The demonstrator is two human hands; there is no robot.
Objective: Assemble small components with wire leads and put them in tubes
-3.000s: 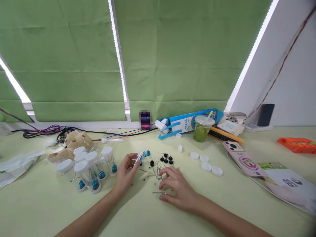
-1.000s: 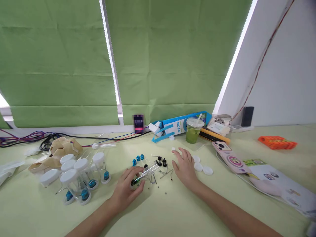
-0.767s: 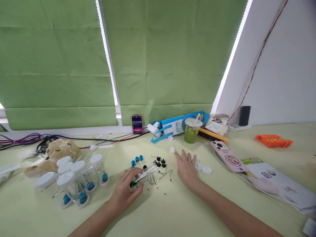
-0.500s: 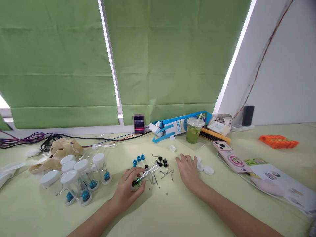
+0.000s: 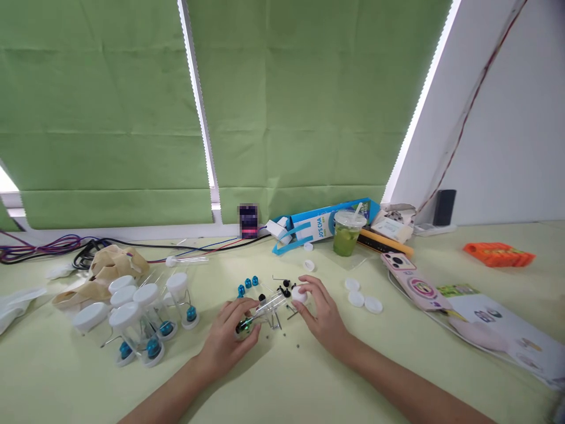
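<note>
My left hand is closed around a clear plastic tube, tilted with its far end up to the right; small dark and green parts show near the fingers. Between the thumb and fingers of my right hand is a white round cap, close to the tube's end but apart from it. Black knobs and bent metal hex keys lie around and partly behind the tube. Several blue metal parts rest just beyond my left hand. Right of my right hand lie three white caps.
Capped clear tubes with blue parts stand at left beside beige cloth. At the back are a green drink cup, a blue-and-white bag and cables. A phone, laptop and orange object occupy the right.
My right hand has picked up a white cap from the group on the right and carried it left towards the tube. My left hand stays in place with the tube.
</note>
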